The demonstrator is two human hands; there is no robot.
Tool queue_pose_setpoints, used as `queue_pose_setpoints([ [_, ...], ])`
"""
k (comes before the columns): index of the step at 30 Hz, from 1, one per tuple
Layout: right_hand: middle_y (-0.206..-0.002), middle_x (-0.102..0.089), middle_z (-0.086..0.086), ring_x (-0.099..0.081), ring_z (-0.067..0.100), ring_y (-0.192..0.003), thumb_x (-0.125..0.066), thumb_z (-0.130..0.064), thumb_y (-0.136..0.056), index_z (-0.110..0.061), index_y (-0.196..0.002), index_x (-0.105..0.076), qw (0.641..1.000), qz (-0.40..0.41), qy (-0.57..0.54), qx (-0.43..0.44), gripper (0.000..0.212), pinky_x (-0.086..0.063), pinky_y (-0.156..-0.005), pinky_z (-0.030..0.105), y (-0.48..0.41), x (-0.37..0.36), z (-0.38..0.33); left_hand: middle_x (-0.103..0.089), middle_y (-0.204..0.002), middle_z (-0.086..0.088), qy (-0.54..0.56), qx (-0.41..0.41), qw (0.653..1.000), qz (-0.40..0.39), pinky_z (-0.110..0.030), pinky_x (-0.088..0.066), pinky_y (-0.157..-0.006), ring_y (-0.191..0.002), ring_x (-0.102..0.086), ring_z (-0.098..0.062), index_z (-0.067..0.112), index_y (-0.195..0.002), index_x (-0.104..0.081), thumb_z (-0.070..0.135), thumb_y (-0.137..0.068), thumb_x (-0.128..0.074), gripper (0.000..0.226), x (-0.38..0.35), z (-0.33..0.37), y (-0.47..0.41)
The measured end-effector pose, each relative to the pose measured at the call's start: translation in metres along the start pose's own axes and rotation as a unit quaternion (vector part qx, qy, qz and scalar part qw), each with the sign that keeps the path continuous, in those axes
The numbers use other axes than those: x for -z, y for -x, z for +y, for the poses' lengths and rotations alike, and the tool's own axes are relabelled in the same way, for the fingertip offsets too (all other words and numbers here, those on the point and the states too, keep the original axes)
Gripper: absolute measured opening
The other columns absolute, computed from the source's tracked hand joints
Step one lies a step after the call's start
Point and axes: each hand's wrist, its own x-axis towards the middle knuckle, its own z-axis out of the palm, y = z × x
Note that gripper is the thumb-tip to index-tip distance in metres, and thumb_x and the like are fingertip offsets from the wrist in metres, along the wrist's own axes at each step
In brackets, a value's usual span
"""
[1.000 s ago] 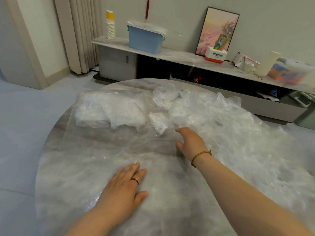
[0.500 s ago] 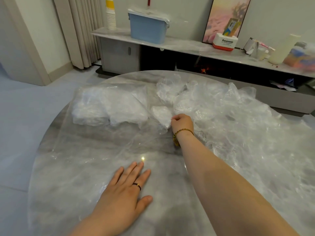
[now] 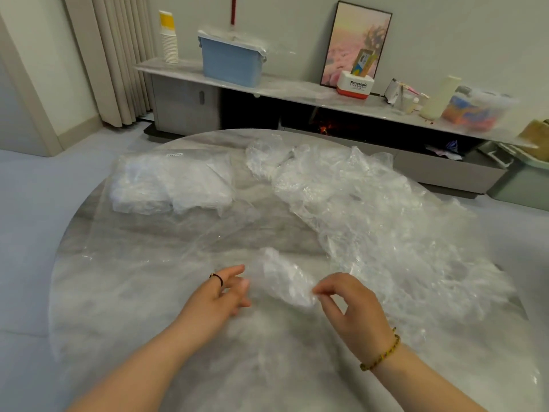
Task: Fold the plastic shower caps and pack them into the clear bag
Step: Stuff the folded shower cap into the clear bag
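Observation:
My right hand [image 3: 352,307] pinches the edge of a crumpled clear shower cap [image 3: 285,278] and holds it just above the middle of the round table. My left hand [image 3: 221,292] hovers close to the cap's left side, fingers relaxed, a dark ring on one finger, not holding anything. A loose heap of shower caps [image 3: 371,209] spreads over the right half of the table. At the far left lies the clear bag [image 3: 169,182] with folded white caps inside it.
The round marble table [image 3: 89,292] is covered by a thin clear sheet. Behind it runs a low cabinet shelf [image 3: 297,90] with a blue bin [image 3: 231,60], a stack of cups [image 3: 169,40], a framed picture and small items. Floor lies to the left.
My right hand has taken one cap from the heap and pulled it back toward me. My left hand lifted off the table and moved up beside the cap.

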Motion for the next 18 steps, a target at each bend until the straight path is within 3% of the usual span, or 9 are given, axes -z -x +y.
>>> queue_pose_setpoints([
  [3, -0.084, -0.051, -0.009, -0.05, 0.005, -0.075, -0.05, -0.014, -0.078, -0.024, -0.084, -0.05, 0.996, -0.005, 0.033, 0.086, 0.012, -0.037, -0.077, 0.006, 0.014, 0.001, -0.009, -0.057, -0.116, -0.006, 0.118, 0.077, 0.988, -0.06, -0.019, -0.055, -0.061, -0.09, -0.065, -0.02, 0.017, -0.123, -0.045, 0.021, -0.092, -0.05, 0.031, -0.009, 0.008, 0.01],
  [5, -0.083, -0.051, -0.01, -0.049, 0.003, -0.076, -0.05, -0.015, -0.077, -0.025, -0.084, -0.05, 0.997, -0.021, 0.015, 0.076, 0.012, -0.037, -0.076, 0.004, 0.02, -0.005, -0.017, -0.065, -0.103, -0.007, 0.102, 0.086, 0.989, -0.06, -0.021, -0.054, -0.06, -0.085, -0.065, -0.02, 0.011, -0.114, -0.054, 0.015, -0.088, -0.058, 0.026, -0.012, 0.007, 0.017],
  [7, -0.086, -0.05, -0.016, -0.048, -0.004, -0.082, -0.05, -0.023, -0.078, -0.031, -0.087, -0.048, 0.998, -0.045, -0.041, -0.011, 0.012, -0.037, -0.078, 0.002, 0.021, -0.009, -0.03, -0.069, -0.072, 0.0, 0.072, 0.074, 0.995, -0.014, -0.019, -0.05, -0.053, -0.063, -0.063, -0.013, 0.009, -0.089, -0.063, 0.007, -0.084, -0.063, 0.005, -0.01, 0.01, 0.023],
  [8, -0.093, -0.049, -0.02, -0.049, -0.006, -0.087, -0.051, -0.028, -0.079, -0.035, -0.089, -0.046, 0.99, -0.058, -0.101, -0.083, 0.013, -0.039, -0.079, 0.004, 0.02, -0.009, -0.039, -0.067, -0.062, 0.002, 0.064, 0.065, 0.996, 0.007, -0.018, -0.048, -0.05, -0.054, -0.06, -0.01, 0.01, -0.08, -0.064, 0.006, -0.083, -0.064, 0.005, -0.008, 0.011, 0.025],
  [9, -0.103, -0.047, -0.021, -0.05, -0.006, -0.092, -0.055, -0.029, -0.083, -0.038, -0.095, -0.044, 0.967, -0.078, -0.177, -0.167, 0.019, -0.042, -0.081, 0.007, 0.018, -0.008, -0.046, -0.065, -0.059, 0.001, 0.061, 0.058, 0.996, 0.019, -0.017, -0.046, -0.047, -0.05, -0.057, -0.009, 0.01, -0.075, -0.065, 0.006, -0.083, -0.065, 0.009, -0.006, 0.011, 0.025],
  [11, -0.111, -0.047, -0.018, -0.053, -0.003, -0.096, -0.058, -0.022, -0.088, -0.035, -0.111, -0.038, 0.88, -0.132, -0.324, -0.322, 0.033, -0.047, -0.085, 0.017, 0.014, -0.007, -0.054, -0.063, -0.059, 0.0, 0.05, 0.046, 0.997, 0.022, -0.016, -0.043, -0.046, -0.049, -0.056, -0.007, 0.009, -0.073, -0.064, 0.006, -0.082, -0.066, 0.009, -0.003, 0.014, 0.026],
  [13, -0.103, -0.056, -0.01, -0.058, 0.0, -0.087, -0.061, -0.019, -0.086, -0.029, -0.112, -0.043, 0.833, -0.164, -0.366, -0.381, 0.032, -0.049, -0.078, 0.021, 0.01, -0.009, -0.058, -0.057, -0.049, 0.005, 0.03, 0.031, 0.999, 0.008, -0.015, -0.038, -0.04, -0.041, -0.05, -0.003, 0.009, -0.069, -0.062, 0.004, -0.081, -0.066, 0.014, -0.005, 0.017, 0.027],
  [16, -0.073, -0.064, 0.003, -0.06, 0.008, -0.05, -0.065, -0.009, -0.084, -0.014, -0.09, -0.06, 0.808, -0.189, -0.395, -0.394, 0.01, -0.048, -0.046, 0.018, 0.007, -0.011, -0.064, -0.05, -0.04, 0.005, -0.001, 0.027, 0.999, -0.018, -0.015, -0.034, -0.037, -0.035, -0.043, -0.003, 0.009, -0.063, -0.058, 0.005, -0.082, -0.065, 0.02, -0.008, 0.02, 0.027],
  [18, -0.057, -0.062, 0.003, -0.055, 0.013, -0.039, -0.057, -0.001, -0.087, -0.007, -0.079, -0.06, 0.797, -0.191, -0.403, -0.408, 0.011, -0.044, -0.036, 0.021, 0.008, -0.011, -0.063, -0.047, -0.038, 0.004, -0.019, 0.032, 0.999, -0.029, -0.015, -0.033, -0.036, -0.033, -0.041, -0.005, 0.007, -0.062, -0.057, 0.006, -0.082, -0.065, 0.022, -0.007, 0.02, 0.026],
])
